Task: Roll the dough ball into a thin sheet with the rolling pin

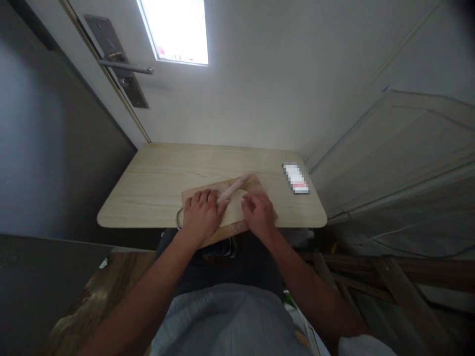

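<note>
A thin rolling pin [233,188] lies slantwise across a pale, flat sheet of dough [233,211] on a wooden board [256,184]. The near left end of the pin is under my left hand [201,210], whose fingers are bent over it with the thumb alongside. My right hand [259,210] is closed at the right edge of the dough, thumb and fingers pinched together there. What lies beneath both palms is hidden. Part of the board sticks out over the front edge of the table [163,163], and a cord loop [178,218] shows at its left end.
A phone [296,178] with a blurred screen lies on the table's right side. Behind the table stands a white door with a lever handle [126,66] and a bright window [178,29]. A wall closes off the right; wooden slats [393,282] are low at the right.
</note>
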Demonstrator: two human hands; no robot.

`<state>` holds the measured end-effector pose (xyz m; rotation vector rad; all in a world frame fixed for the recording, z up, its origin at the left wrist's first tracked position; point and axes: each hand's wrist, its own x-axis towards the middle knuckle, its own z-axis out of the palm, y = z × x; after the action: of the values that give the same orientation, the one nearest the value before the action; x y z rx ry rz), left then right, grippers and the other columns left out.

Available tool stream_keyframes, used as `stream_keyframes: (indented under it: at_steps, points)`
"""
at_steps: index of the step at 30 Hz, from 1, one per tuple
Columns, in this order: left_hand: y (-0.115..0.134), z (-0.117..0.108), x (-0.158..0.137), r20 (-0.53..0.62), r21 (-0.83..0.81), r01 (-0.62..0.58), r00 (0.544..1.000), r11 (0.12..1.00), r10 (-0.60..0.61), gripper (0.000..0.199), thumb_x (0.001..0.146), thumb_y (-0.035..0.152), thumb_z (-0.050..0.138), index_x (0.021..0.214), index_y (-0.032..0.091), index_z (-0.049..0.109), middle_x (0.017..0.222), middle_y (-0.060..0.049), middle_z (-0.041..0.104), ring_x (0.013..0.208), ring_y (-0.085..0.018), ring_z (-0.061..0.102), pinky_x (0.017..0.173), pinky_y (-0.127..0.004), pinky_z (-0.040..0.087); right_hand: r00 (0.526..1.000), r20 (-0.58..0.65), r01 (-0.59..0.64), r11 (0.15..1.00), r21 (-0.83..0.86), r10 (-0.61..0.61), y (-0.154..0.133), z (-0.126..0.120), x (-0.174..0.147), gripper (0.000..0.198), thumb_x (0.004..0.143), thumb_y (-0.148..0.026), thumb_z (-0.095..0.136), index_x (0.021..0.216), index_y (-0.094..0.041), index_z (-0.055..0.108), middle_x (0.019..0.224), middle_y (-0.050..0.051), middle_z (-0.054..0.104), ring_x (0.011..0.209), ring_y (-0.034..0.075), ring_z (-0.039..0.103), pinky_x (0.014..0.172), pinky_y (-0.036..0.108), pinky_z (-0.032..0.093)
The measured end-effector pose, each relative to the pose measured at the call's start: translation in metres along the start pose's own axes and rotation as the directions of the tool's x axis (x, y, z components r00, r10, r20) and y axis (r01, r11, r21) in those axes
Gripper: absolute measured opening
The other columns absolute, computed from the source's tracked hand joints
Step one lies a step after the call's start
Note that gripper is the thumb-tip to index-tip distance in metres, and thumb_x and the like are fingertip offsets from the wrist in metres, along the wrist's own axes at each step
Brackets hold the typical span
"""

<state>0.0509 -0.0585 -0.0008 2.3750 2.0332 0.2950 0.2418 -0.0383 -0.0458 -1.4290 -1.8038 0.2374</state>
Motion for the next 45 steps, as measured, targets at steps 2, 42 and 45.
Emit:
stream_keyframes:
  at_steps: [2,42,45]
  points:
    - [0.004,0.004,0.007,-0.006,-0.021,-0.001,1.000,1.000,0.001,0.055,0.104,0.051,0.025,0.139,0.018,0.053,0.137,-0.015,0.060,0.130,-0.033,0.049,0.103,-0.051,0.041,0.999,0.017,0.048,0.999,-0.020,-0.047,-0.003,0.003,-0.012,0.020,0.090,-0.026,0.059,0.104,-0.021,0.071,0.108,0.008,0.073,0.108,0.025,0.063,0.101,0.043,0.047]
    - [0.018,0.010,0.031,0.029,-0.051,0.068,0.997,0.996,-0.067,0.051,0.104,0.049,0.026,0.143,0.031,0.052,0.153,-0.011,0.048,0.139,-0.037,0.039,0.113,-0.067,0.022,0.998,0.061,0.033,0.988,-0.149,-0.024,-0.020,0.006,-0.041,0.050,0.099,-0.045,0.051,0.144,-0.024,0.050,0.150,0.011,0.053,0.141,0.028,0.045,0.120,0.053,0.021]
    - [0.021,0.009,0.037,0.075,-0.065,0.032,0.997,0.997,-0.027,0.050,0.104,0.044,0.024,0.143,0.028,0.051,0.155,-0.011,0.047,0.140,-0.036,0.039,0.113,-0.067,0.025,0.996,0.084,0.038,0.987,-0.158,-0.025,-0.028,0.009,-0.044,0.058,0.099,-0.048,0.050,0.150,-0.022,0.043,0.153,0.013,0.049,0.144,0.029,0.042,0.122,0.056,0.016]
